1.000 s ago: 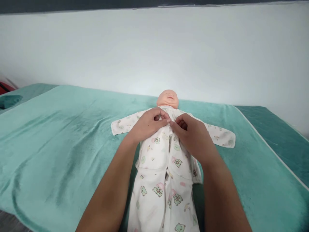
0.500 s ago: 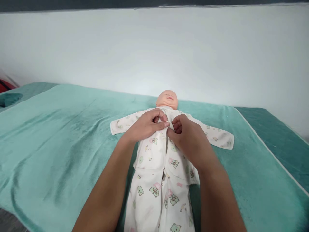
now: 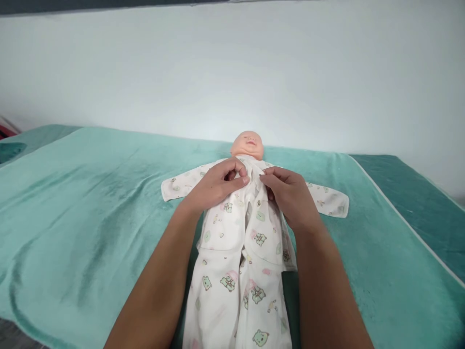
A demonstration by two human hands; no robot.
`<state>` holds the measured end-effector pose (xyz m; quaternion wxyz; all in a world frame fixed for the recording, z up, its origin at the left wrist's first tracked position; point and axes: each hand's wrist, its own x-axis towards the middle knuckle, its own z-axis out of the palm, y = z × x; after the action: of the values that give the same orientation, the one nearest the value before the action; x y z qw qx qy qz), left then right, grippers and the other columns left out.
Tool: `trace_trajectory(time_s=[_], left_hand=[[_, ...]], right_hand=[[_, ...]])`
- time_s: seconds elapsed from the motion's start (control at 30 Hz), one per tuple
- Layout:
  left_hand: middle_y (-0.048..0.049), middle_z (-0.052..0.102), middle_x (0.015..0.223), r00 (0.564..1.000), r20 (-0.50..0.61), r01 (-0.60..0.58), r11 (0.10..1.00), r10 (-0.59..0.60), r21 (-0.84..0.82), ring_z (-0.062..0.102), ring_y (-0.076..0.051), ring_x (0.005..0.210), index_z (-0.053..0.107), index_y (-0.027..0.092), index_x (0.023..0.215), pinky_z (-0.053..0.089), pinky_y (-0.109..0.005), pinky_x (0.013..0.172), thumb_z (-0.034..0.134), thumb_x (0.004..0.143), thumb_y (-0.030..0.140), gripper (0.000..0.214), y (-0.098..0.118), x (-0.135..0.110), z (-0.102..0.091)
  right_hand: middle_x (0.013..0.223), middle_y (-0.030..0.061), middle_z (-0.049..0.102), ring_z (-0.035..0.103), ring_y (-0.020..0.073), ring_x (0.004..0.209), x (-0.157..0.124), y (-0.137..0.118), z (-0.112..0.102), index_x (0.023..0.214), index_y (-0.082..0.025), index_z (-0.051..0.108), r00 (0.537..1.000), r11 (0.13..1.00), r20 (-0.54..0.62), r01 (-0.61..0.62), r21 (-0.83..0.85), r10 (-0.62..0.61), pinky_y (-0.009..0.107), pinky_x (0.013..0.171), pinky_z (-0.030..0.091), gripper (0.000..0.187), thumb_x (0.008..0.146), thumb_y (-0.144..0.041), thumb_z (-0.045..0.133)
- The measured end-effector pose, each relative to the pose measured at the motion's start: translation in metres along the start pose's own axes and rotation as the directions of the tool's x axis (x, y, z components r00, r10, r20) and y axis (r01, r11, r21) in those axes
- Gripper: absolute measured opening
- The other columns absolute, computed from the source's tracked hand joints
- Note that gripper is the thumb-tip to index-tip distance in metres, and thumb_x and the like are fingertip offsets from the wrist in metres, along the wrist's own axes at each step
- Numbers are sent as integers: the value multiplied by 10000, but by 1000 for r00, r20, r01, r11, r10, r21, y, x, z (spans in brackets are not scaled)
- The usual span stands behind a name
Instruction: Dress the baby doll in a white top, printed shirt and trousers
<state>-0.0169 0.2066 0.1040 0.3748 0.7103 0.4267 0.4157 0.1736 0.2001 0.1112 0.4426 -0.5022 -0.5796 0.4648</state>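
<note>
A baby doll (image 3: 248,143) lies on its back in the middle of a teal towel (image 3: 90,194), arms spread. It wears a white top (image 3: 232,223) and white trousers (image 3: 232,300), both printed with small bears. My left hand (image 3: 218,184) is closed in a pinch on the left front edge of the top at the chest. My right hand (image 3: 290,194) is closed in a pinch on the right front edge. A narrow gap of cloth shows between my two hands, just below the doll's neck.
The towel covers a darker teal padded surface (image 3: 417,194) that shows at the right. A pale wall (image 3: 232,72) rises directly behind the doll's head. A red object (image 3: 4,131) peeks in at the far left edge.
My two hands, which met fingertip to fingertip at the chest, have drawn slightly apart, each still pinching its side of the top. The view has shifted a little.
</note>
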Motion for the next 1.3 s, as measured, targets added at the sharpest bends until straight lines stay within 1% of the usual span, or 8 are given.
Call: trace_trajectory(time_s=[0.2,0.33,0.47,0.7,0.8,0.93,1.03,1.3], left_hand=[[-6,536,807,999,-37,8,994,-12,-109,444,-139,721,611,206,846,357,-295,677,617,909,358,164,-1,1,6],[14,493,738,998,-55,37,997,-40,-61,417,-131,678,646,214,864,331,-287,634,647,887,347,135,4,0,6],[16,482,739,996,-14,89,996,-90,-22,424,-130,686,665,210,876,333,-280,628,708,837,351,153,8,-1,2],[8,526,759,996,-8,89,996,-89,-24,452,-125,695,644,194,813,349,-277,636,721,819,337,163,9,-1,-1],[11,536,739,996,-26,79,992,-82,-102,457,-120,677,650,194,813,353,-275,629,722,825,360,181,7,-1,2],[-9,618,831,992,-127,-8,966,-26,-260,528,-126,746,648,192,847,413,-279,697,717,843,370,191,7,0,9],[-17,642,860,989,-146,-22,960,-20,-279,548,-127,768,651,189,844,431,-280,725,707,858,359,180,8,0,13],[-17,643,861,993,-110,13,951,-49,-309,566,-130,771,640,195,864,452,-280,730,705,858,361,178,5,1,10]], right_hand=[[563,-55,463,367,84,513,4,6,4,674,-206,624,999,983,-1,33,178,-33,236,470,252,126,774,-275,658],[555,-54,468,367,86,501,5,7,8,702,-206,656,999,987,-30,22,160,-17,237,467,248,106,767,-289,658],[549,-56,453,359,86,502,5,7,9,704,-203,652,997,988,-74,36,147,-26,234,469,257,104,759,-291,648],[589,-53,504,422,97,510,5,7,7,754,-219,650,998,989,-23,59,133,-57,236,483,330,128,767,-342,681],[600,-52,518,437,96,521,5,7,8,782,-218,675,997,988,-21,73,140,-70,238,502,359,133,770,-348,702],[680,-40,574,477,96,566,4,9,11,810,-226,699,989,971,-89,130,201,-114,240,544,406,126,773,-344,725],[722,-31,607,515,104,615,4,10,11,838,-234,722,985,960,-115,154,234,-131,243,579,428,127,775,-342,745],[690,-29,613,522,116,596,2,8,9,918,-234,741,989,988,-63,135,80,-131,250,568,454,199,799,-394,739]])
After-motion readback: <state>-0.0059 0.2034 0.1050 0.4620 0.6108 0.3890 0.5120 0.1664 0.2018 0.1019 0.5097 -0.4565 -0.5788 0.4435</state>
